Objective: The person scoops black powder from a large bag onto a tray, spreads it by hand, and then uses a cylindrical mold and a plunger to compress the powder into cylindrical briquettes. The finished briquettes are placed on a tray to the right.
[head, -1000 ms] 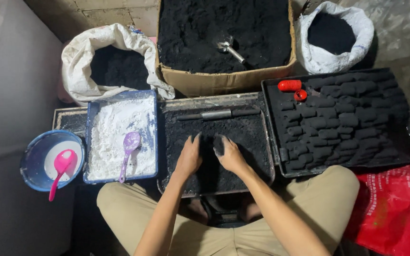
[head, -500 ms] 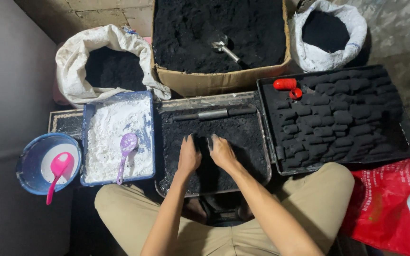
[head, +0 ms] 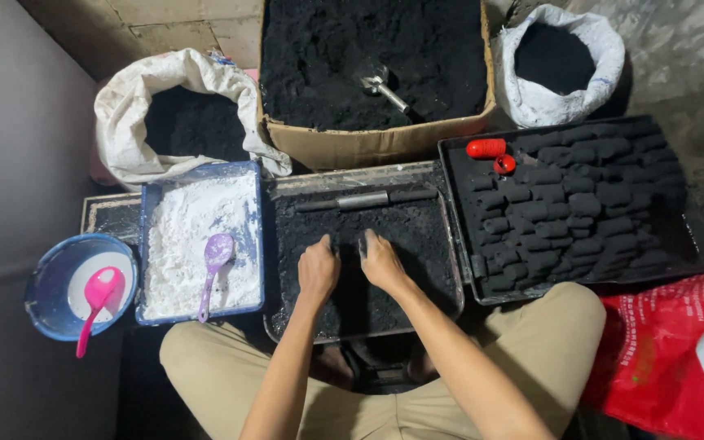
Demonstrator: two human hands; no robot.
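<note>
Blue plastic forms the round bowl (head: 46, 281) at far left, where a pink spoon (head: 95, 300) is propped. Beside it, white powder is kept in a blue tray (head: 147, 244) with a purple scoop (head: 213, 261) laid ready. In the centre, black powder (head: 417, 232) is spread in a dark tray (head: 450, 269) set close before the knees, within easy reach. The left hand (head: 317, 271) and right hand (head: 380, 262) are pressed side by side into it, fingers curled on powder. Finished black lumps (head: 572, 204) are ranked on the right tray (head: 694, 261), apart from the loose powder.
</note>
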